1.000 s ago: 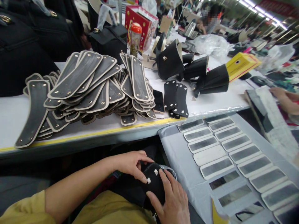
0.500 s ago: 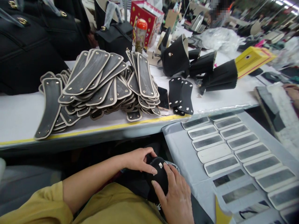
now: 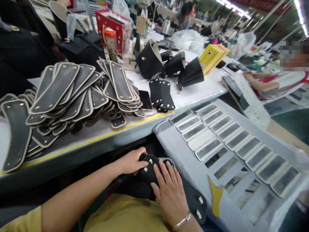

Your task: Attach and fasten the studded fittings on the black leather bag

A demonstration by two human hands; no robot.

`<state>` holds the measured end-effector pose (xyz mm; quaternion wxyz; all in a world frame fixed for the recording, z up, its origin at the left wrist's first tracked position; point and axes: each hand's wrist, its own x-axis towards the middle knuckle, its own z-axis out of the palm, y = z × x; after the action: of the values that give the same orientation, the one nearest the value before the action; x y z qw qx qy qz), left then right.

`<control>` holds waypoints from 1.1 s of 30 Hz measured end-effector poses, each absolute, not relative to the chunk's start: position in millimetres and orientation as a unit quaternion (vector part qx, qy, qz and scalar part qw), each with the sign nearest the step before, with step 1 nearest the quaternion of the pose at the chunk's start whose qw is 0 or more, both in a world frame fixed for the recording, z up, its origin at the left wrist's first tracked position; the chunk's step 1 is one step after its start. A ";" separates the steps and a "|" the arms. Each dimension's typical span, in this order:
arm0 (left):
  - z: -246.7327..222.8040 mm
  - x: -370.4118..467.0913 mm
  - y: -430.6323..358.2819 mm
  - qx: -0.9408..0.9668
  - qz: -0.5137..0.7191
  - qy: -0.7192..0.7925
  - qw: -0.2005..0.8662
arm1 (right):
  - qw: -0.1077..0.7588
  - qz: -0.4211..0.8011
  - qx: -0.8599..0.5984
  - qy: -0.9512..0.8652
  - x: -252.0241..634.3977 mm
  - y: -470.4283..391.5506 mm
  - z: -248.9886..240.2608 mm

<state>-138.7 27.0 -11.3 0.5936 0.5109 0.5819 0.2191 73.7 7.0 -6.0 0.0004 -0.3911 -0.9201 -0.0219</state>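
Note:
Over my lap lies a black bag panel point(image 3: 193, 190) with rounded ends, small white tabs showing near both ends. My left hand point(image 3: 134, 161) grips its far left end, thumb on top near two white tabs and fingers curled underneath. My right hand point(image 3: 168, 190) rests flat across the middle of the panel, its fingers stretched out and the thumb apart. A bit of clear plastic point(image 3: 168, 162) shows just beyond the right fingertips. What lies under the panel is mostly hidden by it and my hands.
A heap of grey panels with pale edges and rivets point(image 3: 84, 91) covers the table's left. Beside it are a phone point(image 3: 145, 100) and black tabbed panels point(image 3: 163, 94). Framed strips point(image 3: 229, 129) line a grey board at right, near a yellow piece point(image 3: 216, 195). Another person's arm point(image 3: 265, 83) is farther right.
The view has swung right, showing another person. The panel, bent up between my hands before, now lies flatter with its near end exposed. My right fingers have straightened across it.

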 end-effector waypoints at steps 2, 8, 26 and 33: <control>-11.4 -136.6 24.6 0.515 0.222 0.589 0.582 | -0.005 -0.044 -0.381 -0.924 92.7 -2.6 -6.3; -13.0 -128.4 14.1 0.494 0.249 0.617 0.559 | 0.007 -0.075 -0.386 -0.919 135.6 -26.7 -7.5; -12.3 -98.0 -7.9 0.561 0.245 0.690 0.387 | 0.063 -0.027 -0.384 -0.921 131.1 -26.7 5.2; 2.9 -110.0 24.4 0.706 0.114 0.621 0.321 | 0.107 0.068 -0.430 -0.894 157.0 8.2 16.6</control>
<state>-110.0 24.4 2.9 0.3210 0.7055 0.6214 0.1140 157.0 8.2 16.6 0.1066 -0.4302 -0.8938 0.0680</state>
